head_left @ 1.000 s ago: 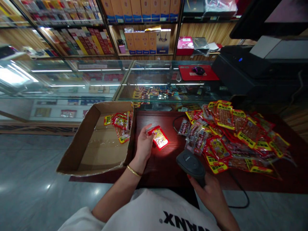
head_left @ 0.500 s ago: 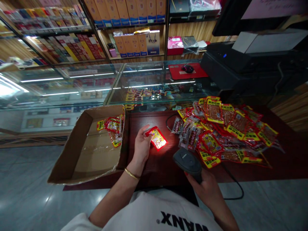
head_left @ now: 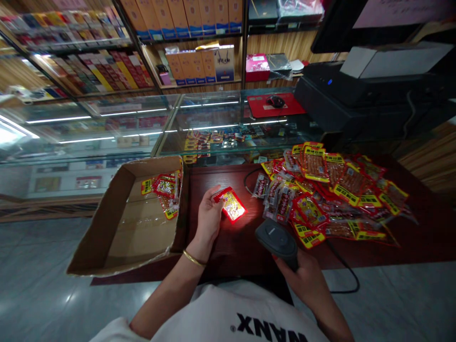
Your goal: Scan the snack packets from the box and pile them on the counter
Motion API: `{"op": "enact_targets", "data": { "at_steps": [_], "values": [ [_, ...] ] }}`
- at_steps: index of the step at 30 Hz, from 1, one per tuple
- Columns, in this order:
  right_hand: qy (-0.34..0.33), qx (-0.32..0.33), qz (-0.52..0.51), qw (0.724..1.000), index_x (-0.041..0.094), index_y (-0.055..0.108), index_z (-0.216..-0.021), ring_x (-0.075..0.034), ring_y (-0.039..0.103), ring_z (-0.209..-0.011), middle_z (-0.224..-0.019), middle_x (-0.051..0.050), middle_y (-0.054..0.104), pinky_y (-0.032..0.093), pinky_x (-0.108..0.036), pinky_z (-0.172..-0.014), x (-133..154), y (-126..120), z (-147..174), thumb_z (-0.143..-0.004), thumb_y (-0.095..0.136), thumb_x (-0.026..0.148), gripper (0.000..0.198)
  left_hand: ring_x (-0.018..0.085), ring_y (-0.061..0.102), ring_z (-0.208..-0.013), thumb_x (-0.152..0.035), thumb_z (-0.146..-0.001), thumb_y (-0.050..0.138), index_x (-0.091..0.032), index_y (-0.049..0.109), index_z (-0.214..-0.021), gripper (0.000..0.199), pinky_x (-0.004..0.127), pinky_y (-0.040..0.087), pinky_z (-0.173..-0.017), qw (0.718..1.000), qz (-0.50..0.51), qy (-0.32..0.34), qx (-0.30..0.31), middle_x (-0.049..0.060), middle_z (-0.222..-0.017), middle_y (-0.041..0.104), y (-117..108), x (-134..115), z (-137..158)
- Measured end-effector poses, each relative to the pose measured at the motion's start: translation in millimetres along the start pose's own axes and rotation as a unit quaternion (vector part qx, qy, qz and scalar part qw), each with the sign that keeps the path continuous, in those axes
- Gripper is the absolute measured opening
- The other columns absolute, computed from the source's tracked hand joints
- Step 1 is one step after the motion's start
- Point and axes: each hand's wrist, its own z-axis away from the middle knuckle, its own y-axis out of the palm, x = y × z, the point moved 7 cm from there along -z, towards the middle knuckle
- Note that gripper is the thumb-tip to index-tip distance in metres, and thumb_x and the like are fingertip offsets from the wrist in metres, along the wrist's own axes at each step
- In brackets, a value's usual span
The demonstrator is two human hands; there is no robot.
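Note:
Between the thumb and fingers of my left hand (head_left: 209,216) is a red and yellow snack packet (head_left: 232,205), held over the dark red table (head_left: 231,254). Bright light falls on the packet and glows red on the wood beside it. My right hand (head_left: 302,271) grips the handle of a black barcode scanner (head_left: 276,239), its head pointing toward the packet. To the right of the scanner lies a heap of snack packets (head_left: 313,211) in red, yellow and clear wrapping. An open cardboard box (head_left: 131,232) stands to the left, with several packets (head_left: 166,187) inside.
A glass display counter (head_left: 213,114) runs behind the table. On it are a red mouse pad (head_left: 258,108) with a black mouse (head_left: 275,101), and a black machine (head_left: 370,95) at the right. The scanner's cable (head_left: 347,266) loops over the table's front edge. Stocked shelves stand behind.
The view has shifted very slightly. Both hands, the packet and the scanner keep nearly the same positions, and the light stays on the packet.

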Motion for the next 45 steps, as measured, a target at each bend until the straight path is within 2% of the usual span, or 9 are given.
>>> {"op": "enact_targets", "data": {
  "at_steps": [11,15,19,26,31,34,37,41,45],
  "values": [
    [-0.002,-0.007,-0.015,1.0,0.017,0.075,-0.115,-0.028,0.079,-0.093,-0.101,-0.011,0.082,0.062,-0.036,-0.086,9,-6,-1,-0.091,0.062,0.036,0.033,0.014,0.07,-0.073,-0.025,-0.069,0.082,-0.019,0.062,-0.121,0.056,0.027,0.057,-0.071,0.999,0.008,-0.041,-0.002,0.004,-0.094,0.076,1,0,2],
    [0.007,-0.046,-0.021,0.999,0.018,0.075,-0.114,-0.028,0.079,-0.09,-0.099,-0.01,0.082,0.062,-0.036,-0.085,5,-16,0,-0.091,0.063,0.036,0.032,0.015,0.071,-0.077,-0.027,-0.069,0.084,-0.019,0.065,-0.12,0.055,0.027,0.058,-0.071,0.998,0.0,-0.065,0.015,0.006,-0.1,0.077,11,1,-4],
    [0.022,-0.097,-0.018,0.995,0.019,0.077,-0.099,-0.028,0.079,-0.08,-0.088,-0.009,0.082,0.063,-0.036,-0.077,-7,-30,8,-0.09,0.063,0.037,0.025,0.016,0.071,-0.08,-0.025,-0.07,0.085,-0.021,0.065,-0.121,0.055,0.029,0.058,-0.072,0.993,0.026,-0.097,0.069,0.007,-0.107,0.076,54,2,-14],
    [0.046,-0.143,-0.009,0.989,0.02,0.077,-0.097,-0.028,0.079,-0.081,-0.089,-0.009,0.083,0.063,-0.035,-0.073,-21,-45,23,-0.09,0.065,0.041,0.025,0.018,0.07,-0.095,-0.011,-0.068,0.078,-0.02,0.069,-0.114,0.048,0.03,0.055,-0.082,0.967,0.066,-0.139,0.204,0.007,-0.118,0.074,171,22,-6],
    [0.057,-0.143,-0.008,0.988,0.02,0.077,-0.096,-0.028,0.079,-0.081,-0.089,-0.009,0.083,0.062,-0.034,-0.074,-21,-44,22,-0.09,0.065,0.045,0.028,0.021,0.07,-0.099,-0.011,-0.067,0.071,-0.017,0.075,-0.105,0.039,0.033,0.051,-0.095,0.936,0.048,-0.148,0.315,0.007,-0.105,0.077,195,34,11],
    [0.057,-0.139,-0.012,0.989,0.02,0.076,-0.095,-0.027,0.079,-0.078,-0.086,-0.008,0.083,0.062,-0.033,-0.071,-17,-40,13,-0.089,0.064,0.047,0.03,0.022,0.071,-0.101,-0.011,-0.065,0.07,-0.019,0.076,-0.107,0.043,0.037,0.05,-0.099,0.935,0.067,-0.137,0.319,0.007,-0.106,0.078,175,27,14],
    [0.061,-0.123,-0.008,0.99,0.02,0.076,-0.088,-0.028,0.078,-0.071,-0.08,-0.008,0.082,0.062,-0.033,-0.065,-20,-34,8,-0.086,0.064,0.052,0.034,0.023,0.069,-0.109,-0.015,-0.071,0.073,-0.021,0.074,-0.113,0.042,0.039,0.048,-0.103,0.96,0.03,-0.081,0.265,0.008,-0.117,0.076,128,-3,13],
    [0.097,-0.093,0.031,0.99,0.021,0.077,-0.078,-0.031,0.078,-0.063,-0.069,-0.01,0.081,0.058,-0.033,-0.053,-50,-22,4,-0.077,0.067,0.062,0.042,0.024,0.064,-0.121,-0.024,-0.081,0.072,-0.02,0.073,-0.116,0.035,0.036,0.048,-0.103,0.965,-0.132,0.075,0.214,0.01,-0.129,0.071,38,-78,6],
    [0.087,-0.09,0.047,0.991,0.023,0.076,-0.075,-0.032,0.077,-0.061,-0.064,-0.01,0.079,0.059,-0.034,-0.053,-65,-7,-10,-0.072,0.068,0.064,0.042,0.023,0.07,-0.104,-0.031,-0.087,0.061,-0.017,0.073,-0.111,0.03,0.036,0.053,-0.097,0.9,-0.399,0.161,0.074,0.009,-0.111,0.076,-79,-142,-32]
  ]
}}
